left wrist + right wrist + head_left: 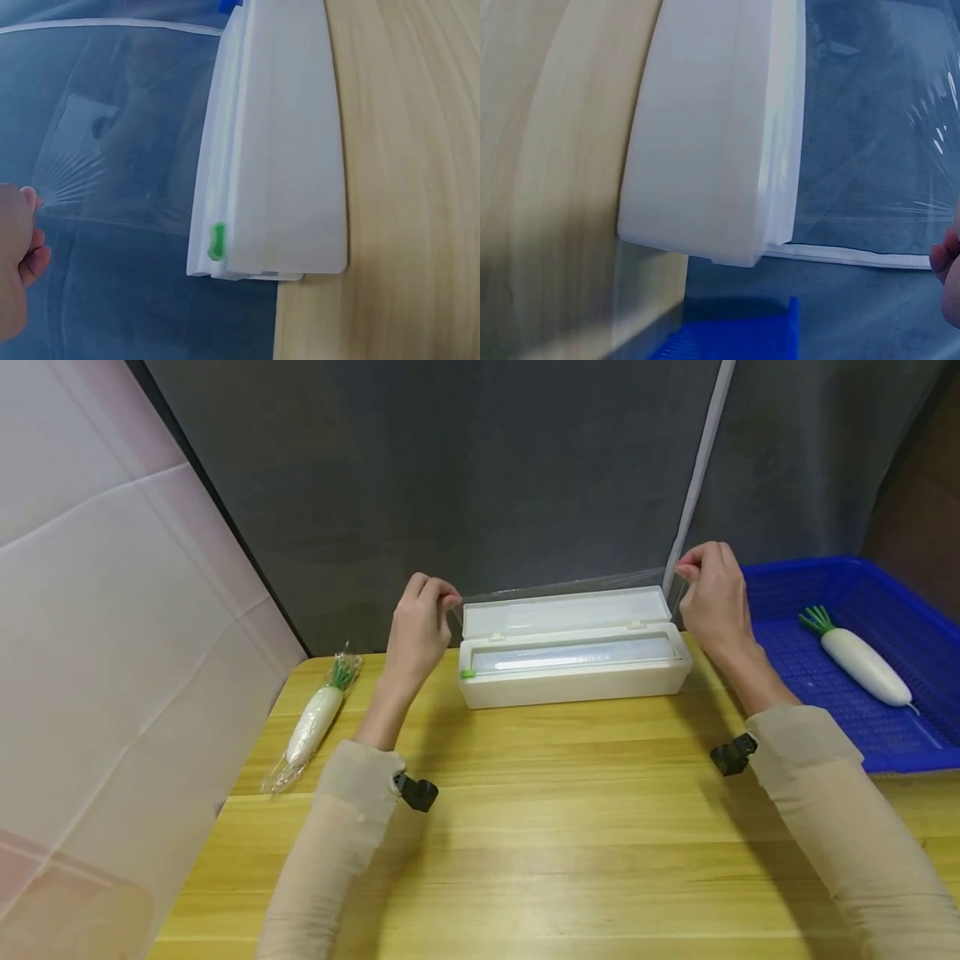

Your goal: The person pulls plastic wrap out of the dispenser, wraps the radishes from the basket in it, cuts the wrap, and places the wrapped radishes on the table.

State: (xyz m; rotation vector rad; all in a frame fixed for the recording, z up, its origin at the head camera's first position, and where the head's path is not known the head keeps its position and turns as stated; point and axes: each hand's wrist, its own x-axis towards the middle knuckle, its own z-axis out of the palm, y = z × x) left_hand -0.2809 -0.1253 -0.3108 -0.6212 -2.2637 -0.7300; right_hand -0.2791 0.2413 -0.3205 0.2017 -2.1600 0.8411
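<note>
A white cling film dispenser box (573,687) stands at the table's far edge, its lid (566,613) raised. Clear cling film (135,150) stretches up from behind the lid between both hands. My left hand (418,631) pinches one upper corner of the film, beyond the box's left end; creases fan out from those fingertips in the left wrist view. At the opposite corner my right hand (716,597) pinches the film, and similar creases show in the right wrist view. A green slide cutter (468,674) sits at the box's left end.
A film-wrapped white radish (315,722) with green stalks lies at the table's left. On the right, a blue basket (795,652) holds an unwrapped white radish (862,664). A dark grey curtain (450,468) hangs behind the wooden table (555,827), a pale sheet (127,610) to its left.
</note>
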